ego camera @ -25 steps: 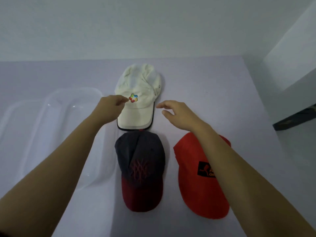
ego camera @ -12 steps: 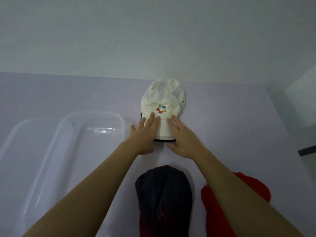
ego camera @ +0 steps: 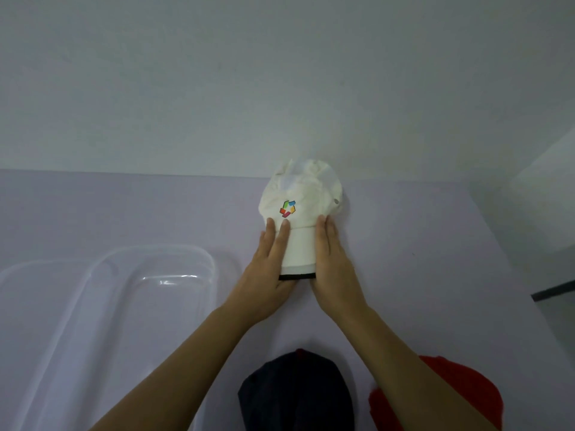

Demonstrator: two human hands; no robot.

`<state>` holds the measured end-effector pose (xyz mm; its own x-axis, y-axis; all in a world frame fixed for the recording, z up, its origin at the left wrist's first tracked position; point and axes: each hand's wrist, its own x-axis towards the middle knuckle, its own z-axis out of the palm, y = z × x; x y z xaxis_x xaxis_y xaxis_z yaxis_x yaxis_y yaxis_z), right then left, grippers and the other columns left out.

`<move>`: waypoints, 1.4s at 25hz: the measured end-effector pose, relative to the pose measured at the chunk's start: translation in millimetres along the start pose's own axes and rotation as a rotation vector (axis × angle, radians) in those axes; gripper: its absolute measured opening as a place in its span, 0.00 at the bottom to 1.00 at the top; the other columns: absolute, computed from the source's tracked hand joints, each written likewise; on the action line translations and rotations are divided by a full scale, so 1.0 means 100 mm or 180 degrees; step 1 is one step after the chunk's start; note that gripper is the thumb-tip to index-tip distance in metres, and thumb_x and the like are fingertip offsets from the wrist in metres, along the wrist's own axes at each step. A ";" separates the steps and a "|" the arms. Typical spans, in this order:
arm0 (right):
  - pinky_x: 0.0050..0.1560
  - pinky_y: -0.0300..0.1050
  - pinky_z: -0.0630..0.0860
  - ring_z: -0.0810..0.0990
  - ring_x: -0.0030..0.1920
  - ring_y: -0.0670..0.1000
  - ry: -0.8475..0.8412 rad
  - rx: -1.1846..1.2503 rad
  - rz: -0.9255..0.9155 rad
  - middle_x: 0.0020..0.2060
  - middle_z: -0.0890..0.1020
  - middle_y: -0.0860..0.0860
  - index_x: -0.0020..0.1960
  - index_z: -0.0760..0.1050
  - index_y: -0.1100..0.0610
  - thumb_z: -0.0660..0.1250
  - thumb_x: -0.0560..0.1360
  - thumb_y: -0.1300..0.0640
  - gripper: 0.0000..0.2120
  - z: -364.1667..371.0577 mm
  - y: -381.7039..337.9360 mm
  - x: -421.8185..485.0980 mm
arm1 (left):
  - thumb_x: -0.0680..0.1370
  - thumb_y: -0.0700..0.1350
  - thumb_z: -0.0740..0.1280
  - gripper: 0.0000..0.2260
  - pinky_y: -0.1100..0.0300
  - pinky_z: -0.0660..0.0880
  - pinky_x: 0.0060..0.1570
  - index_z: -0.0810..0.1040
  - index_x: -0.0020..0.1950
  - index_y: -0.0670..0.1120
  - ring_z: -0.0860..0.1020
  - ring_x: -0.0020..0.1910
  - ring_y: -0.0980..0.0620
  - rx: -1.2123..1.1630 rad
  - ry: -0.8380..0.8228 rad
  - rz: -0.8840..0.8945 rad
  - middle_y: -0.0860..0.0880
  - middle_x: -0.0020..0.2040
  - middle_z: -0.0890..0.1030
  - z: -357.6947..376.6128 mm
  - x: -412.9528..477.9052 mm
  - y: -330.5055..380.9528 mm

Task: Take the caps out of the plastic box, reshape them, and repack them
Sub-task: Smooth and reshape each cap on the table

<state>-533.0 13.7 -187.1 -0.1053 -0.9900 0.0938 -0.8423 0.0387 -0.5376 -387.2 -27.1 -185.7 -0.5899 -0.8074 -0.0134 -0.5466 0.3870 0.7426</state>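
Observation:
A white cap (ego camera: 306, 197) with a small coloured logo lies on the lilac table near the back wall, brim towards me. My left hand (ego camera: 269, 265) presses on the left side of its brim, fingers flat and together. My right hand (ego camera: 331, 262) cups the right side of the brim, so both hands squeeze it between them. A dark navy cap (ego camera: 295, 396) lies at the near edge of view. Beside it on the right is a red cap (ego camera: 448, 384), partly hidden by my right forearm. The clear plastic box (ego camera: 149, 275) stands to the left, with no cap in it.
A second clear plastic piece (ego camera: 34, 275), perhaps the lid, lies left of the box. The lilac table (ego camera: 420, 275) ends at a white wall behind and drops off on the right, where a dark object (ego camera: 553, 290) shows on the floor.
My hands went from hovering over the white cap to its brim, then spread to either side of the brim. The view has tilted upward, so the near caps slid down the frame.

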 end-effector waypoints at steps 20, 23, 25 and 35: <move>0.59 0.31 0.71 0.69 0.63 0.31 0.0537 0.3339 -0.0246 0.67 0.62 0.39 0.70 0.48 0.48 0.50 0.79 0.71 0.27 -0.19 -0.38 -0.16 | 0.79 0.40 0.58 0.31 0.78 0.60 0.63 0.44 0.77 0.45 0.59 0.67 0.78 -0.1577 0.0548 0.0539 0.67 0.70 0.56 -0.21 -0.15 0.47; 0.61 0.33 0.72 0.71 0.62 0.31 0.0737 0.3299 -0.0181 0.66 0.64 0.38 0.70 0.53 0.48 0.56 0.78 0.61 0.24 -0.15 -0.43 -0.18 | 0.82 0.38 0.56 0.24 0.82 0.63 0.56 0.52 0.72 0.56 0.64 0.60 0.81 -0.1688 0.0577 0.0532 0.78 0.62 0.65 -0.21 -0.22 0.55; 0.62 0.33 0.69 0.67 0.67 0.35 0.0639 0.3180 -0.0246 0.69 0.62 0.42 0.73 0.52 0.45 0.57 0.78 0.64 0.29 -0.19 -0.37 -0.24 | 0.80 0.42 0.60 0.27 0.78 0.63 0.61 0.50 0.75 0.55 0.61 0.66 0.77 -0.1524 0.0487 0.0436 0.73 0.70 0.61 -0.25 -0.25 0.51; 0.73 0.40 0.57 0.49 0.77 0.52 0.0096 0.1088 -0.1043 0.77 0.45 0.57 0.75 0.52 0.43 0.59 0.77 0.65 0.33 -0.51 0.15 -0.45 | 0.74 0.60 0.65 0.28 0.60 0.65 0.66 0.59 0.72 0.62 0.65 0.70 0.61 -0.1881 0.0794 -0.0207 0.60 0.73 0.64 -0.67 -0.03 0.45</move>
<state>-567.3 65.7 -156.8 0.1172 -0.9380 0.3261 -0.6119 -0.3269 -0.7203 -370.3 -36.6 -107.8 -0.3718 -0.9277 0.0324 -0.1151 0.0807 0.9901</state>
